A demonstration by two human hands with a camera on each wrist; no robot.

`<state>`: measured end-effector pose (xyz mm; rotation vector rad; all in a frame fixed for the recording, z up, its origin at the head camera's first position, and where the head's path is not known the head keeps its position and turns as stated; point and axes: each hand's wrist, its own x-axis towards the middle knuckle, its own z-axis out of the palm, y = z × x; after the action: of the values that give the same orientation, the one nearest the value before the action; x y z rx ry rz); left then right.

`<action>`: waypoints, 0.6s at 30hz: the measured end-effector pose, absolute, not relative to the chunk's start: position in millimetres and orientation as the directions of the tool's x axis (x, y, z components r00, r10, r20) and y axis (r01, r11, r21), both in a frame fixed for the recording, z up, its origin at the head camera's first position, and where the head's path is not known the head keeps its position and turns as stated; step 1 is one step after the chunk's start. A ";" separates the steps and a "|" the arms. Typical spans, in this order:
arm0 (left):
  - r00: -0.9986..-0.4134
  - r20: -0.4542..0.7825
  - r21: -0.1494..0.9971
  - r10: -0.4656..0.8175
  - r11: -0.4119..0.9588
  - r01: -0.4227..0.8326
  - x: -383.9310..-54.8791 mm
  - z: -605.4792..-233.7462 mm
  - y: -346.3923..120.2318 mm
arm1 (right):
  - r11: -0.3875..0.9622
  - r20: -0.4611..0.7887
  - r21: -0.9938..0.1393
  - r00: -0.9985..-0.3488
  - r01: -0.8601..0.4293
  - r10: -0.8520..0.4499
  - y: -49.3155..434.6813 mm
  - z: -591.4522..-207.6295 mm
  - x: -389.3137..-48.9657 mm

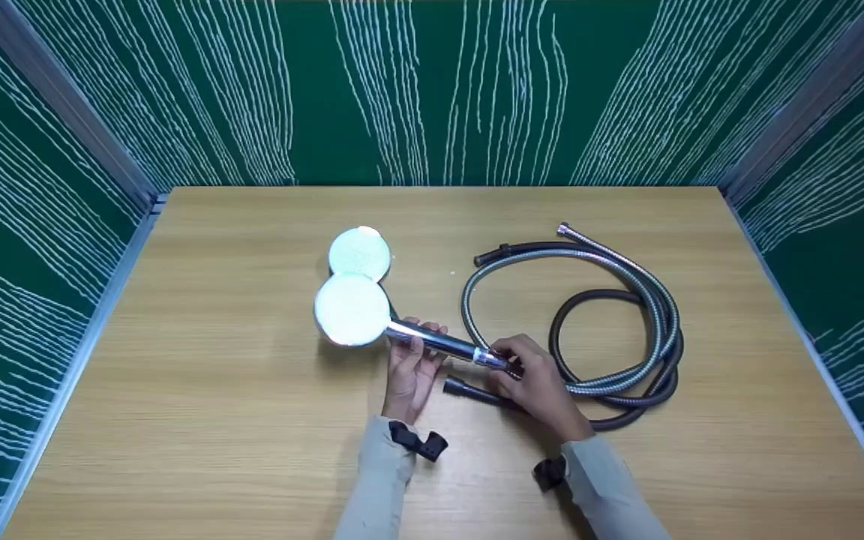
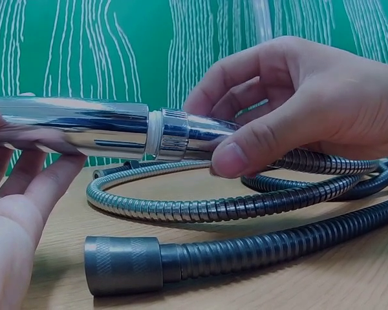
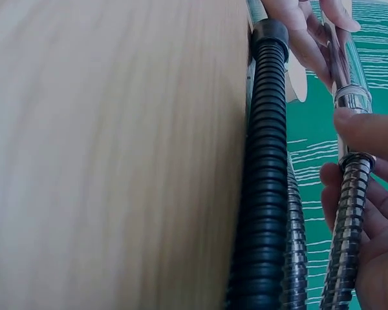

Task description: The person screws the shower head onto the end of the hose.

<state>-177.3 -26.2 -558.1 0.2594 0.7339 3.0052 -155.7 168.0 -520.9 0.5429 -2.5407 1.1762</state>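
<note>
My left hand [image 1: 409, 379] holds a chrome handheld shower head [image 1: 436, 341] by its handle, with the thumb in front and fingers behind. The round face of the shower head points up at the left. My right hand [image 1: 541, 386] pinches the connector [image 2: 204, 132] of the chrome shower hose [image 1: 544, 255], which lines up with the handle's end. Between handle and connector a narrow white threaded ring [image 2: 154, 134] shows. Behind the held shower head lies a second shower head [image 1: 359, 253], its handle partly hidden.
A black shower hose [image 1: 589, 296] lies coiled with the chrome hose on the wooden table [image 1: 214, 420]. One black hose end [image 2: 123, 265] lies just in front of the hands. Green walls [image 1: 439, 90] with white lines enclose the table's back and sides.
</note>
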 end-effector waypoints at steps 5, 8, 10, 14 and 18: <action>-0.983 0.169 0.470 0.070 -0.883 0.018 -178.1 -559.2 -26.0 | 0.593 0.432 -0.654 -0.875 -0.470 -0.216 168.0 -521.1 -155.9; -0.984 0.167 0.463 0.064 -0.886 0.021 -178.4 -559.2 -25.8 | 0.590 0.422 -0.662 -0.880 -0.463 -0.218 167.9 -520.3 -155.3; -0.984 0.169 0.459 0.062 -0.888 0.023 -178.7 -559.3 -25.6 | 0.589 0.419 -0.662 -0.880 -0.464 -0.223 168.0 -519.8 -155.2; -0.983 0.175 0.452 0.062 -0.892 0.024 -178.8 -559.2 -25.2 | 0.593 0.427 -0.652 -0.875 -0.473 -0.228 168.5 -518.7 -155.2; -0.980 0.188 0.444 0.062 -0.895 0.029 -178.7 -560.4 -25.3 | 0.589 0.421 -0.657 -0.877 -0.470 -0.229 168.8 -517.5 -155.3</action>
<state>-178.7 -25.3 -560.4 0.3100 0.7138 3.0264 -155.3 168.8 -517.5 0.5714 -2.5289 1.1716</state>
